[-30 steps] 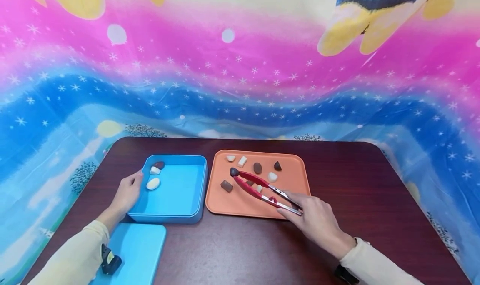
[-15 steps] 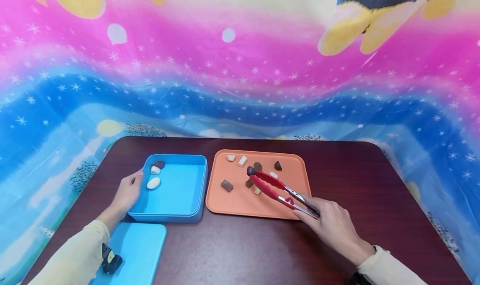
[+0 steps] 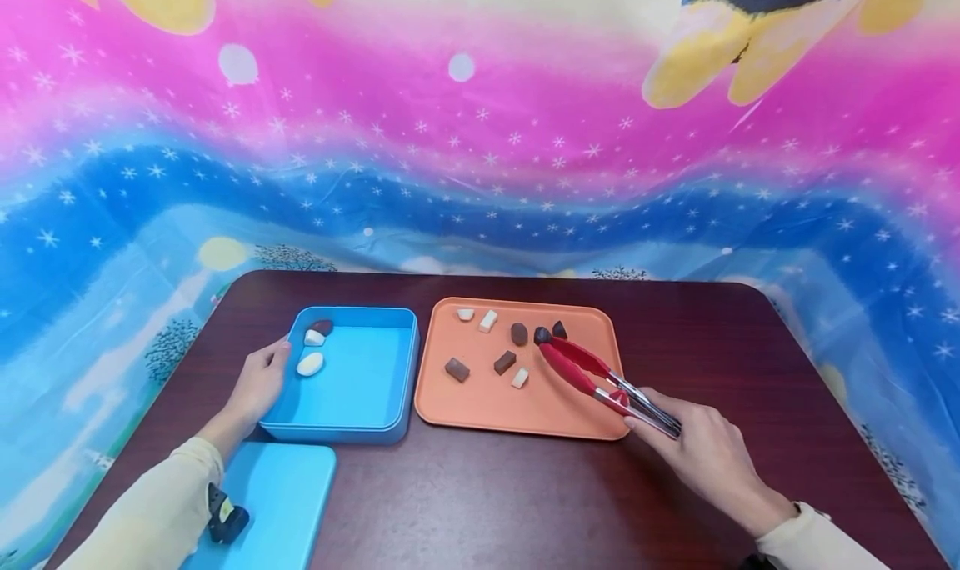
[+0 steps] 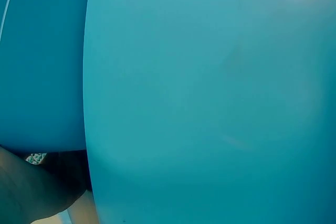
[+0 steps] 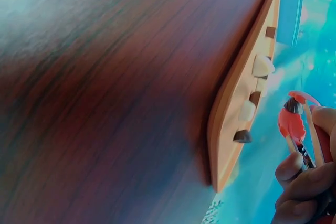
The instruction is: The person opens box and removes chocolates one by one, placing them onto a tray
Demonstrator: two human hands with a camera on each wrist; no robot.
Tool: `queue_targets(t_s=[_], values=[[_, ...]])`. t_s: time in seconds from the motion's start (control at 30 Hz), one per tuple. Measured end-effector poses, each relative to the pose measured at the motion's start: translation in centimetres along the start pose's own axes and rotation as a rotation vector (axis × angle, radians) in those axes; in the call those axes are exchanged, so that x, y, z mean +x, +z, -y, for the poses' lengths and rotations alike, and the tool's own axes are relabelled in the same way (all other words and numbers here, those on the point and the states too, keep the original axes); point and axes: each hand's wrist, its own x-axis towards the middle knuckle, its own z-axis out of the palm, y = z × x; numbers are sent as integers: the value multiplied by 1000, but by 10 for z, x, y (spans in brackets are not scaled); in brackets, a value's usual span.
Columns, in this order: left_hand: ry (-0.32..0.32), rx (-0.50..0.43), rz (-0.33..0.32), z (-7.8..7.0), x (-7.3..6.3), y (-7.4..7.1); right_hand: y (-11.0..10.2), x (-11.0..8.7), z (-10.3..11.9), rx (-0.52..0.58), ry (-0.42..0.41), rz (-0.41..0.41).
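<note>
My right hand (image 3: pixel 708 453) grips a pair of red-tipped metal tongs (image 3: pixel 573 370) over the right part of an orange tray (image 3: pixel 472 407). Between the tong tips is a dark pebble-like piece (image 5: pixel 292 105), held above the tray in the right wrist view. My left hand (image 3: pixel 258 382) holds the left side of a blue box (image 3: pixel 360 387), thumb at the rim. Inside the box, along its left wall, are a white oval piece (image 3: pixel 311 363), a smaller white piece (image 3: pixel 314 337) and a dark brown one (image 3: pixel 322 327).
Several brown and white pieces lie on the tray, among them a brown block (image 3: pixel 457 370) and a white block (image 3: pixel 520 377). A light blue lid (image 3: pixel 292 503) lies in front of the box, under the left forearm. A printed cloth (image 3: pixel 480 137) hangs behind the table (image 3: pixel 480 487).
My right hand has moved to the right with the tongs and the dark piece, from the tray's middle to its right part. The left hand stays at the box.
</note>
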Motion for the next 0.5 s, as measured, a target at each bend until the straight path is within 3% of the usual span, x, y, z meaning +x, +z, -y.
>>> queue_targets(t_s=[0.23, 0.5], values=[[6, 3, -7, 1, 1, 1, -7, -1, -15, -11, 28, -9], [7, 3, -10, 1, 2, 1, -10, -8, -27, -14, 91, 89]])
